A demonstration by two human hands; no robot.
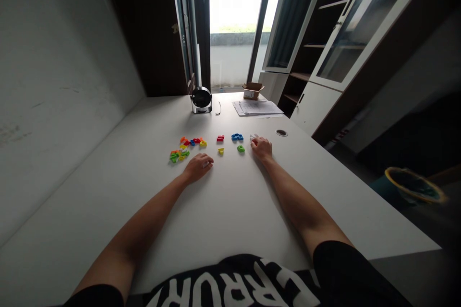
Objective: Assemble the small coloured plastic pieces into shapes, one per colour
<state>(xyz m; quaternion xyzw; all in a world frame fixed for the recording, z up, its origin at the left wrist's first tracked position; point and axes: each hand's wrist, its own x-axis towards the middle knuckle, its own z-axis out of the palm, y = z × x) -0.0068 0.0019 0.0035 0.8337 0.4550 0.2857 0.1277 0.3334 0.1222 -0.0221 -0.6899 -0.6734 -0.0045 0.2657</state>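
My right hand (262,148) rests on the table with its fingers bent down over a small white plastic piece (254,136), partly hidden by the fingertips. My left hand (198,168) lies on the table with its fingers loosely curved and slightly apart; a pale patch shows between them, too small to make out. Left of it sits a pile of green and mixed plastic pieces (179,155), and behind that a red, blue and yellow cluster (192,142). Between my hands are red pieces (220,138), blue pieces (237,137), a yellow piece (221,151) and a green piece (241,148).
A small black fan-like device (201,98) stands at the table's back, near a short dark cord (218,109). Papers (259,108) lie before an open cardboard box (252,90). A round cable hole (281,133) is at right; a bin (414,186) stands beyond the edge.
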